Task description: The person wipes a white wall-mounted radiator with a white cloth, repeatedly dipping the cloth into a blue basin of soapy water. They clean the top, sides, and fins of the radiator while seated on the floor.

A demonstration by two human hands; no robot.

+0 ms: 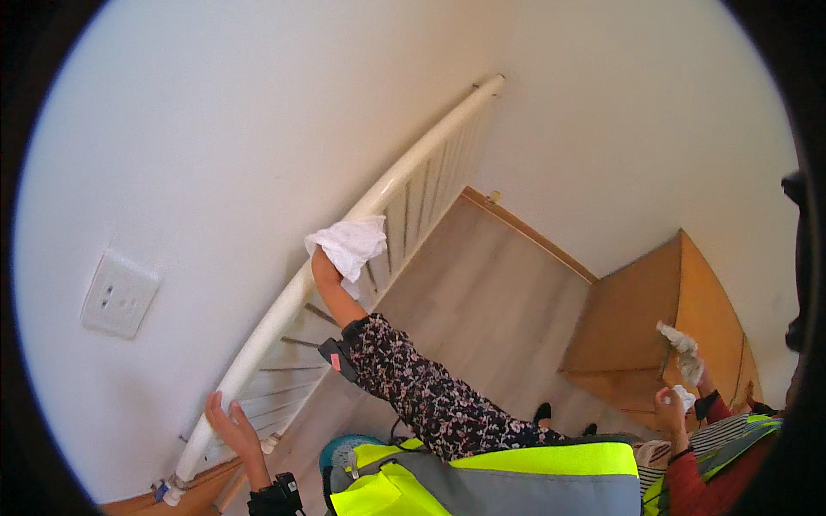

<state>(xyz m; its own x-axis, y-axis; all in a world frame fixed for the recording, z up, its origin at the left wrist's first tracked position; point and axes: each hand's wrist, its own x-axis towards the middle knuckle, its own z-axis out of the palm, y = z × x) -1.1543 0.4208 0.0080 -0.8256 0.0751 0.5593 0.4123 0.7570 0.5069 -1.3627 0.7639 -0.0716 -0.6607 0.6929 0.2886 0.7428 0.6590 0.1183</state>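
Observation:
A white tubular wall radiator (284,306) runs slantwise along the wall. My right hand (324,266) is on its top rail about midway, largely covered by a white cloth (352,245) that drapes over the rail and hangs towards the bars; the fingers are hidden. My left hand (233,429) rests with spread fingers against the rail near its lower end, holding nothing. A radiator valve (173,491) sits below that end. Each of my wrists bears a dark strapped device.
A co-worker's hands (671,409) hold whitish cloths beside a wooden cabinet (632,322) at the right. A wall socket (120,295) is at the left. Wooden skirting (535,235) edges the grey wood-look floor (490,303). A teal round object (342,448) is partly hidden by my vest.

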